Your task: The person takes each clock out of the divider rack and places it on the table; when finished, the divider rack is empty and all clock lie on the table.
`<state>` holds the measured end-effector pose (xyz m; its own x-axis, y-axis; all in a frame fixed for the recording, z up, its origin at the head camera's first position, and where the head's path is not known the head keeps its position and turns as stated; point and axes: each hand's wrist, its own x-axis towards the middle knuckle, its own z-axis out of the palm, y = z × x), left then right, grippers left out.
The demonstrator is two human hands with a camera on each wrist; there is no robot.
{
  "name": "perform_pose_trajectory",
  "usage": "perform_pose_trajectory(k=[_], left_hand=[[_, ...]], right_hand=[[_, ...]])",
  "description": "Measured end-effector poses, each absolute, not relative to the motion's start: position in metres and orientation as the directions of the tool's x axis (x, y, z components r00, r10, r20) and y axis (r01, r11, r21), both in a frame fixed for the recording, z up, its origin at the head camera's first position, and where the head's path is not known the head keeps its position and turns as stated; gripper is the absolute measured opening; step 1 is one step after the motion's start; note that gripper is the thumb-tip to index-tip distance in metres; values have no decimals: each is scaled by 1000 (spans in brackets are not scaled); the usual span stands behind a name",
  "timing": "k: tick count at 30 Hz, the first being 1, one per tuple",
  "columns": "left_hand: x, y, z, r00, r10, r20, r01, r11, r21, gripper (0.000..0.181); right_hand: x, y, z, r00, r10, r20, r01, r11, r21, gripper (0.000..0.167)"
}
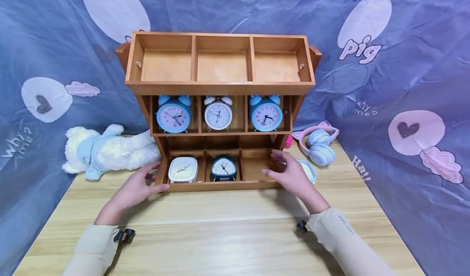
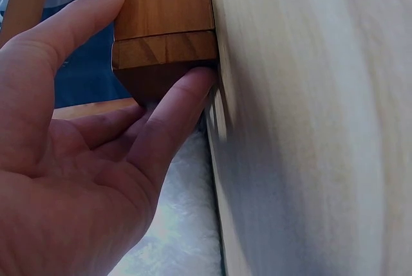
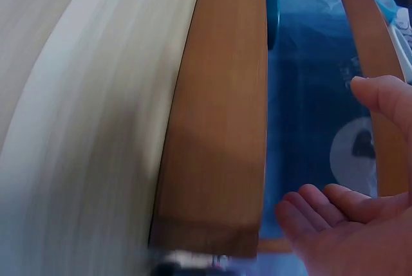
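Note:
A three-tier wooden display shelf (image 1: pixel 220 89) stands on the table. My left hand (image 1: pixel 137 188) holds its lower left corner, thumb against the rail and fingers at the end, as the left wrist view shows (image 2: pixel 96 154). My right hand (image 1: pixel 290 172) is spread at the lower right corner; contact there is unclear. The bottom tier holds a white square alarm clock (image 1: pixel 183 170) at left and a dark teal alarm clock (image 1: pixel 223 168) in the middle. In the middle tier sit a blue twin-bell clock (image 1: pixel 174 115), a white one (image 1: pixel 218 113) and another blue one (image 1: pixel 266 113).
A white plush toy (image 1: pixel 110 149) in light blue lies left of the shelf. Blue headphones (image 1: pixel 318 145) with a pink band lie at right. Partly behind my right hand is a light blue and white clock (image 1: pixel 307 171). A printed blue cloth (image 1: pixel 235 7) hangs behind.

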<state>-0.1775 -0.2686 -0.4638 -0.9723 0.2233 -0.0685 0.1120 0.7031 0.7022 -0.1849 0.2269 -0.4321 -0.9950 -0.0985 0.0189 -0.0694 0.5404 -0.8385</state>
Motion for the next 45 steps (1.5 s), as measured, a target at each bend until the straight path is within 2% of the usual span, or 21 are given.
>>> perform_pose_trajectory(k=[11, 20, 29, 45], left_hand=[[-181, -264, -461, -971, 232, -59, 124, 695, 708, 100], [-181, -262, -460, -970, 230, -74, 110, 694, 712, 100], [-179, -265, -461, -973, 220, -70, 107, 702, 704, 101], [-177, -265, -461, -973, 217, -74, 103, 704, 703, 101]], right_hand=[[-185, 185, -435, -989, -149, -3, -78, 532, -843, 81], [-187, 152, -433, -990, -138, 15, -85, 521, -849, 76], [-189, 117, -431, -987, -158, 41, -126, 579, -805, 81], [-197, 94, -436, -988, -144, 58, -138, 641, -755, 81]])
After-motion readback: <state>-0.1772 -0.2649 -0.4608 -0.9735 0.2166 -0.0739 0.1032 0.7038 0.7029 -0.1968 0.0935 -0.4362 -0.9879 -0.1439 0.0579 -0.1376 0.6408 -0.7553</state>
